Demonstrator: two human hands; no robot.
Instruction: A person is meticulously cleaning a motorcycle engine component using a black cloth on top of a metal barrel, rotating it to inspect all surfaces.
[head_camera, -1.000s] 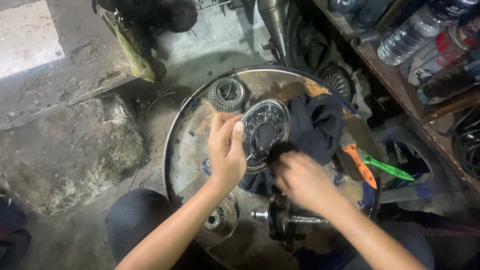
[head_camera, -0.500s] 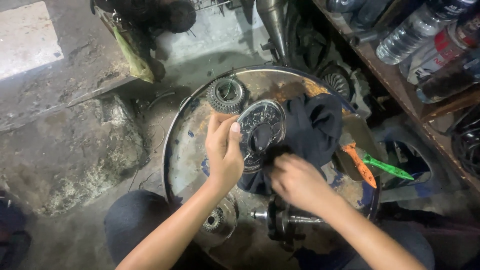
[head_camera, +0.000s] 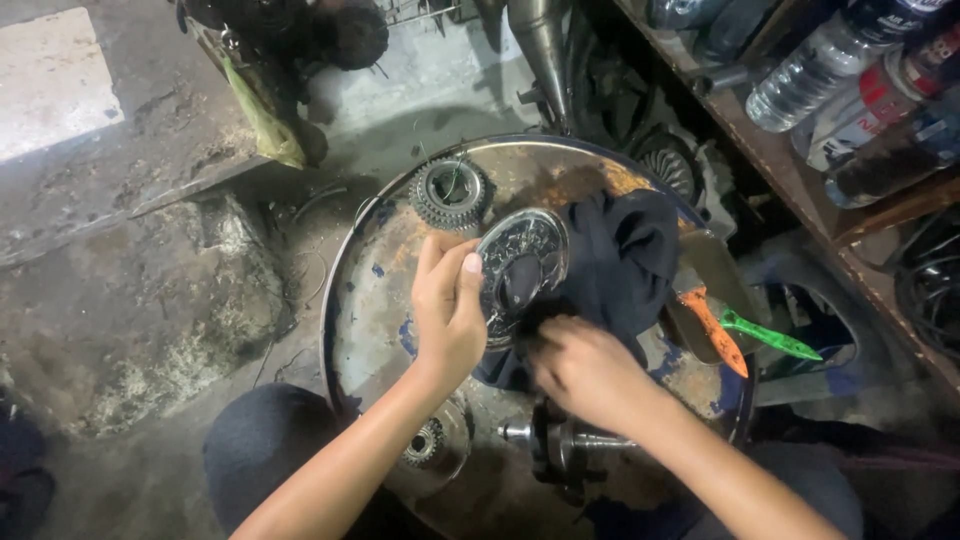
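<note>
head view: at frame centre, the left hand (head_camera: 447, 310) has its fingers wrapped on the edge of a round metal disc (head_camera: 520, 268), holding it over a rusty round tray (head_camera: 365, 300). the right hand (head_camera: 585, 372), fingers closed, presses a dark rag (head_camera: 625, 255) against the disc. a gear (head_camera: 452, 193) lies above the left hand.

From my remote seat this reads as a motor repair workshop: a rusty round metal tray (head_camera: 380, 300) sits on a grimy concrete floor (head_camera: 150, 300), holding a toothed gear (head_camera: 450, 192) and an oily dark rag (head_camera: 625, 255). A wooden shelf (head_camera: 800, 190) of plastic bottles (head_camera: 820, 75) and engine parts (head_camera: 670, 165) lines the right side.
</note>
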